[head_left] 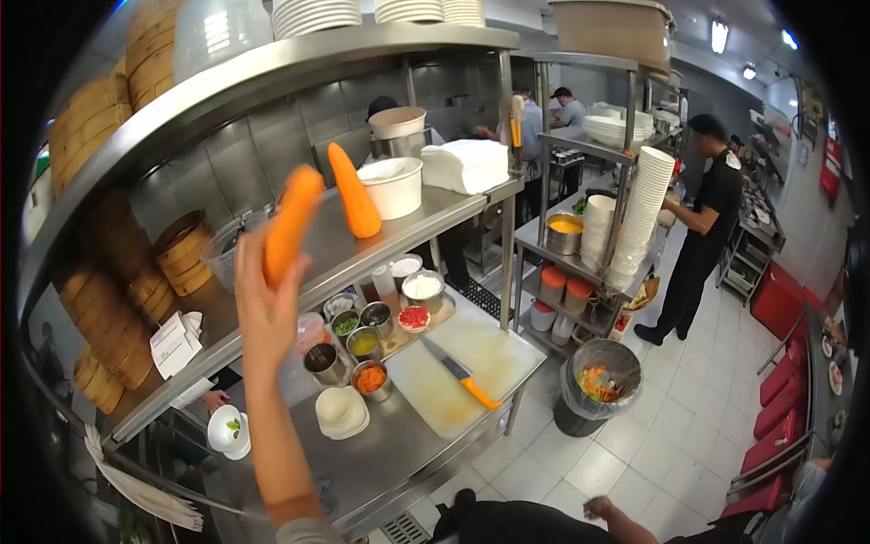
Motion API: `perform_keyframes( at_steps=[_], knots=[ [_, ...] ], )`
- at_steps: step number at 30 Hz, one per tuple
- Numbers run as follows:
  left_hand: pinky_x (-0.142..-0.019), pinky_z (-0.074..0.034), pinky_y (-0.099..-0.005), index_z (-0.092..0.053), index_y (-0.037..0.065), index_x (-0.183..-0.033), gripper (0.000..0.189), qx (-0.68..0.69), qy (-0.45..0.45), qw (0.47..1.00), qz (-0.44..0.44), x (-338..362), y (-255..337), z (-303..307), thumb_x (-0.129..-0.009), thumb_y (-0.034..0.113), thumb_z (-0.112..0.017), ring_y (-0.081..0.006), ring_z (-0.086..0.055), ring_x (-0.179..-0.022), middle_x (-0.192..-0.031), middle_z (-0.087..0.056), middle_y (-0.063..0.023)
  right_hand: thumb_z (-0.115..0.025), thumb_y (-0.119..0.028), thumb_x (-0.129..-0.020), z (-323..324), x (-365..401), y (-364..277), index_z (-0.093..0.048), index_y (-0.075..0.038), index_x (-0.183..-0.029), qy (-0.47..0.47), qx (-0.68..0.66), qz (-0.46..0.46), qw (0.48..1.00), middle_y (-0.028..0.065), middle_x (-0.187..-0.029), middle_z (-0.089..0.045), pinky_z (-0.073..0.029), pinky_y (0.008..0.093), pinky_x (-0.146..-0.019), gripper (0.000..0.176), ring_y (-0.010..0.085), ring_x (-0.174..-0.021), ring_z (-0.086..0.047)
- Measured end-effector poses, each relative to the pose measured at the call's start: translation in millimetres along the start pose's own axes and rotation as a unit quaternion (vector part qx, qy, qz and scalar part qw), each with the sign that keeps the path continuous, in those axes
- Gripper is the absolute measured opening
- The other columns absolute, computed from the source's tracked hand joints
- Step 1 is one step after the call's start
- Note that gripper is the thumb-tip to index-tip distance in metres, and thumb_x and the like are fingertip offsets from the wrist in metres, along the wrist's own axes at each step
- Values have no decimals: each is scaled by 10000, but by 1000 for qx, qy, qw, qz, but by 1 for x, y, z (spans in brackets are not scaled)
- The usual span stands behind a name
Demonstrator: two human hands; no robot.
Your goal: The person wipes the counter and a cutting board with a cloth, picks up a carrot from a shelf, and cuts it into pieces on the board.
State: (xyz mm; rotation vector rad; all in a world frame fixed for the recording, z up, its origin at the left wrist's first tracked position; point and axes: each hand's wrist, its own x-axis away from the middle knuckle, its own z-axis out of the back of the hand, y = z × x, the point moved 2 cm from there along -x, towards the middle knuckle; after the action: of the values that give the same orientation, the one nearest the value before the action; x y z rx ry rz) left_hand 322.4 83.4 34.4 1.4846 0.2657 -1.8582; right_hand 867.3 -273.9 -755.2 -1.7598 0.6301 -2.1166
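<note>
Pinching a blurred carrot [292, 222] between thumb and fingers, the left hand [263, 276] is held up before the steel shelf [441, 207], where a second carrot [353, 197] is set tilted beside a white tub [397, 196]. Below, an orange-handled knife [460, 373] is laid on a cutting board [428, 399]. The right hand [597, 508] is seen low; its grip cannot be told.

Left hand [260, 263] before shelf [399, 233], carrot [294, 222] in it. Second carrot [353, 195] on shelf, right of hand; tub [396, 190] just right of that, napkins [467, 166] further right. Counter [381, 458] below shelf: board [496, 352] at right, knife [460, 374] on it; tins [324, 361] left of board, bowls [340, 408] before tins. Bin [580, 419] on floor [580, 462], right of counter. Rack [584, 62] behind bin.
</note>
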Motion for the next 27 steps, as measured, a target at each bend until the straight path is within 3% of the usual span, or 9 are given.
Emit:
perform_keyframes(
  at_steps=[6,13,15,18,20,22,24,25,27],
  knots=[
    [-879,-520,-352,-544,7,-1228,321,311,-25,932,185,-48,-62,-56,-984,150,-696,-181,-637,-989,-1087,-655,-101,-666,-215,-990,-65,-28,-109,-647,42,-1234,-60,161,290,942,192,-1112,-728,-632,436,-751,355,324,-928,-745],
    [-912,-507,-445,-530,-44,-1204,395,62,-58,982,170,-48,-66,-85,-981,240,-692,-383,-678,-1035,-1105,-681,-249,-729,-234,-958,-158,22,-143,-682,-10,-1196,-97,-36,83,991,118,-1001,-757,-620,404,-649,330,266,-835,-757],
    [-921,-504,-452,-541,-48,-1202,401,61,-84,971,214,-45,-65,-85,-983,253,-689,-393,-681,-1055,-1126,-692,-263,-763,-239,-923,-150,-39,-88,-694,-50,-1207,-62,494,590,636,93,-1034,-766,-623,421,-731,348,273,-921,-750],
    [-1007,-488,-430,-506,-66,-1381,533,38,-65,980,184,-31,-39,-80,-981,230,-697,-349,-667,-1151,-1201,-681,-265,-848,-269,-831,-147,-50,-40,-687,-96,-1251,-148,287,148,935,64,-1109,-764,-604,423,-854,482,278,-1053,-717],
    [-1055,-473,-388,-416,-18,-1515,578,-59,82,994,-35,-8,-48,-80,-1016,147,-658,-276,-631,-1190,-1310,-636,-212,-863,-256,-801,-129,-53,1,-696,-75,-1256,-81,600,465,646,75,-1163,-754,-600,412,-858,517,243,-1007,-741],
    [-1136,-419,-425,-419,-13,-1516,540,96,132,987,3,24,-7,-73,-1022,73,-621,-305,-574,-1299,-1398,-576,-223,-807,-212,-845,-122,-48,29,-710,-71,-1228,-73,266,153,949,103,-1060,-771,-605,400,-825,420,222,-945,-752],
    [-1058,-477,-462,-454,-80,-1422,452,196,94,967,-131,81,-12,-73,-1079,206,-530,-328,-605,-1182,-1323,-599,-236,-812,-207,-792,-117,-36,36,-741,-137,-1066,-29,335,97,937,77,-1000,-774,-594,441,-799,292,291,-919,-742],
    [-1025,-485,-471,-464,-86,-1391,458,236,-5,961,-141,107,-6,-85,-1079,249,-485,-345,-608,-1112,-1271,-603,-249,-725,-268,-833,-121,-11,24,-759,-173,-1031,5,630,232,741,78,-993,-773,-576,477,-732,222,315,-873,-734],
    [-1036,-451,-469,-485,-85,-1355,431,375,-140,915,-56,180,-7,-140,-1030,197,-500,-348,-577,-1157,-1276,-582,-235,-647,-289,-847,-127,19,18,-776,-145,-883,11,560,117,820,128,-870,-751,-544,509,-658,196,373,-766,-710]
  ],
)
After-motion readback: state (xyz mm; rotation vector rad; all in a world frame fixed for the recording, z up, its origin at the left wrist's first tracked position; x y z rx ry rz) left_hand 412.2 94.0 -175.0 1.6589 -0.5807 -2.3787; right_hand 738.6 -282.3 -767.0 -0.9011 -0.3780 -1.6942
